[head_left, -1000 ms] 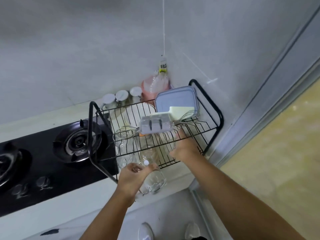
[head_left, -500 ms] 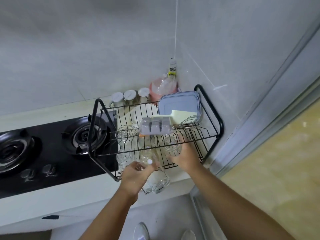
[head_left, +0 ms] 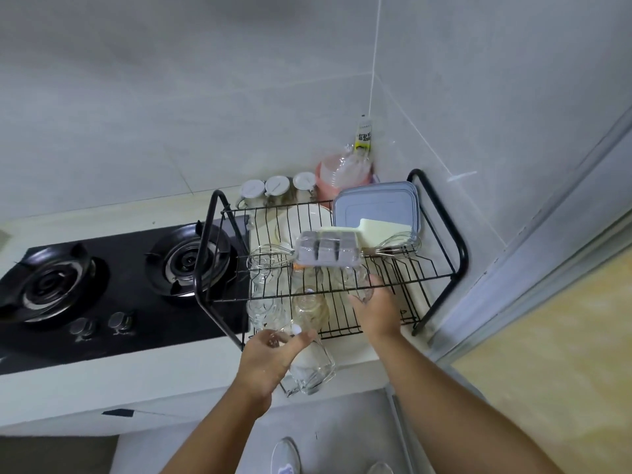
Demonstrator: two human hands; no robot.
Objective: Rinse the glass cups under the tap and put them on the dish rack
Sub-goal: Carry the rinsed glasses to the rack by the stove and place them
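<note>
Glass cup [head_left: 313, 367], tilted, clasped in left hand [head_left: 270, 360] at 6 o'clock of dish rack [head_left: 460, 254], clear of its wires. Right hand [head_left: 376, 313] touches second glass cup [head_left: 359, 285] on rack, at 1 o'clock; whether it grips, cannot tell.

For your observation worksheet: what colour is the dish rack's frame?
The dish rack is black, best seen in head view.
</note>
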